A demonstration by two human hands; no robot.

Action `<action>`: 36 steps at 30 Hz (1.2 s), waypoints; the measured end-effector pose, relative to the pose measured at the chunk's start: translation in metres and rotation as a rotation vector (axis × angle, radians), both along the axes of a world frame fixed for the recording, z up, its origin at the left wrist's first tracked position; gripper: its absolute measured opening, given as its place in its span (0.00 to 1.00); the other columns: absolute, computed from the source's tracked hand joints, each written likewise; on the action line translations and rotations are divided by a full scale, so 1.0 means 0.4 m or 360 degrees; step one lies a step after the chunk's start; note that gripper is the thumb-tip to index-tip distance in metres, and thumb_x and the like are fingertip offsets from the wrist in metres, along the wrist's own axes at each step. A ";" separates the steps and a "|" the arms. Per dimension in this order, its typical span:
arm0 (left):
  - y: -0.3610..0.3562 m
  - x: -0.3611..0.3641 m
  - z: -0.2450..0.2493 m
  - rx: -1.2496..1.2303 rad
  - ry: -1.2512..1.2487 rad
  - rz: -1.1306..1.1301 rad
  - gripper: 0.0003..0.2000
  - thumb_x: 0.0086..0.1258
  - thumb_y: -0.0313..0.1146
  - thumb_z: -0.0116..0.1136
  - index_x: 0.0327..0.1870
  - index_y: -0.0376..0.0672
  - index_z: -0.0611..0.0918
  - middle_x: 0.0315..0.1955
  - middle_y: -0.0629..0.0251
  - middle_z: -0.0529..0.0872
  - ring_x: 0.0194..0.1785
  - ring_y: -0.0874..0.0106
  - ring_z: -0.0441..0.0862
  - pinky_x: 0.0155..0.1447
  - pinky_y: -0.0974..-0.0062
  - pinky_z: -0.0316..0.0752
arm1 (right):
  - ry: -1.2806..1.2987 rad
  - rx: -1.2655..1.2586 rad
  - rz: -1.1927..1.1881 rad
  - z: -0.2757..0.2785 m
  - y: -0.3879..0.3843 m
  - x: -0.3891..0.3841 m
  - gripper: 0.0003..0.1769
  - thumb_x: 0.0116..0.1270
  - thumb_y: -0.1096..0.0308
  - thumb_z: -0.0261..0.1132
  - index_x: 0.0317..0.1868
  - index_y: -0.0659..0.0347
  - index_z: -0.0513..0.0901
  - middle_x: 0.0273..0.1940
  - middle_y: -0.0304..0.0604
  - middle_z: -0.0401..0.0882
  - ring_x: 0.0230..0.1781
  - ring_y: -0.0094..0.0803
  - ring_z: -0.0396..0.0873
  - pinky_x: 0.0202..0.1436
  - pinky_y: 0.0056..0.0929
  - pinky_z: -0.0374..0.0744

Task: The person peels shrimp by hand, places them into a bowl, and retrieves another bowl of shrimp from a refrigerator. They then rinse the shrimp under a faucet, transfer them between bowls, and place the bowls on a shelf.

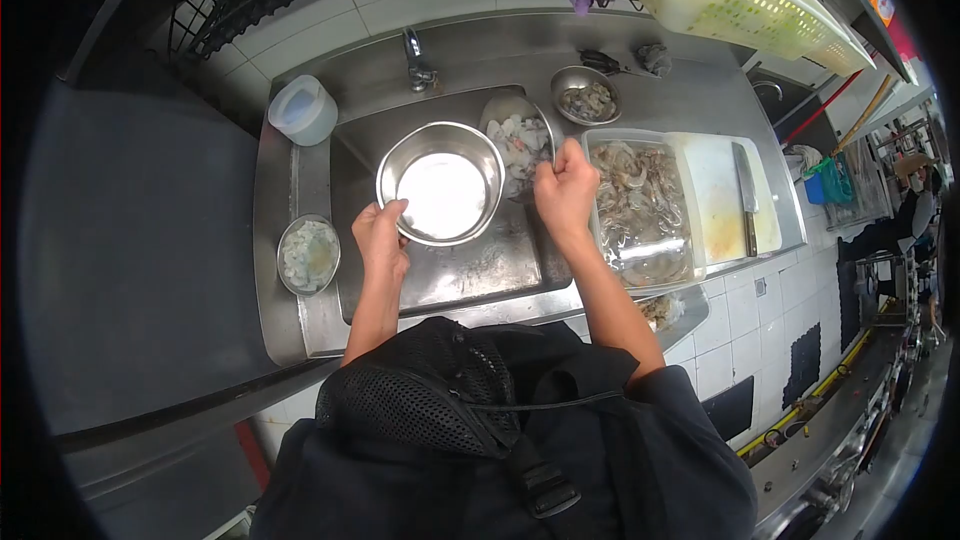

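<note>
From where I stand, the person's left hand (380,240) grips a stainless-steel bowl (440,185) by its near left rim, thumb on top and the other fingers curled underneath. The bowl is over the sink basin (470,275), its shiny bottom facing up. The right hand (567,185) is closed, fingers curled around the right rim of a second metal bowl (510,106), which sits tilted at the basin's back right corner with pale, wet seafood pieces inside.

Just right of that hand, a clear plastic container (660,136) full of raw shrimp (625,200) lies along the basin's right edge. Beside it, toward the right end of the steel counter (465,50), a knife (746,195) rests on a white cutting board (715,180). A small shrimp bowl (567,80) stands near the back edge, right of the faucet (418,65). At the counter's back left corner is a white tub (303,110); toward the front left corner, another metal dish (308,221) holds whitish pieces.
</note>
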State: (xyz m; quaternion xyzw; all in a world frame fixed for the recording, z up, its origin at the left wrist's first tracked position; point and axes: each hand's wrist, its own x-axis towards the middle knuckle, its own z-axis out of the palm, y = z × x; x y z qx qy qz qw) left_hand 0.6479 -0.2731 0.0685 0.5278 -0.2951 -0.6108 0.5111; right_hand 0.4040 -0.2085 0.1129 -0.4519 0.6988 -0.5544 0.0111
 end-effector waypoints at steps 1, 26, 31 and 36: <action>-0.001 -0.001 -0.004 -0.0010 0.0016 0.0000 0.04 0.61 0.25 0.66 0.29 0.42 0.81 0.20 0.71 0.81 0.18 0.83 0.72 0.18 0.81 0.58 | -0.0014 0.0002 0.0001 -0.004 0.000 -0.003 0.11 0.55 0.79 0.61 0.25 0.63 0.65 0.18 0.54 0.67 0.17 0.51 0.68 0.26 0.43 0.70; 0.002 -0.013 -0.029 0.0001 0.0033 -0.0023 0.05 0.60 0.26 0.67 0.29 0.41 0.81 0.20 0.72 0.79 0.17 0.82 0.70 0.20 0.81 0.59 | 0.0104 0.0030 0.0044 0.017 0.006 0.008 0.11 0.55 0.79 0.62 0.26 0.63 0.66 0.20 0.55 0.70 0.21 0.58 0.71 0.27 0.47 0.71; 0.007 -0.013 -0.014 0.0011 0.0007 -0.0044 0.05 0.60 0.27 0.67 0.29 0.41 0.81 0.21 0.71 0.80 0.18 0.82 0.71 0.20 0.80 0.59 | 0.0134 -0.0011 0.0053 0.026 0.007 0.009 0.11 0.55 0.80 0.62 0.26 0.63 0.66 0.21 0.55 0.71 0.21 0.58 0.71 0.27 0.47 0.71; 0.007 -0.012 -0.015 0.0018 0.0038 -0.0049 0.05 0.60 0.26 0.67 0.30 0.41 0.81 0.22 0.70 0.81 0.19 0.82 0.72 0.20 0.81 0.60 | 0.0167 -0.0020 0.0046 0.027 0.004 0.008 0.11 0.56 0.79 0.62 0.26 0.62 0.66 0.21 0.55 0.71 0.22 0.58 0.72 0.27 0.47 0.71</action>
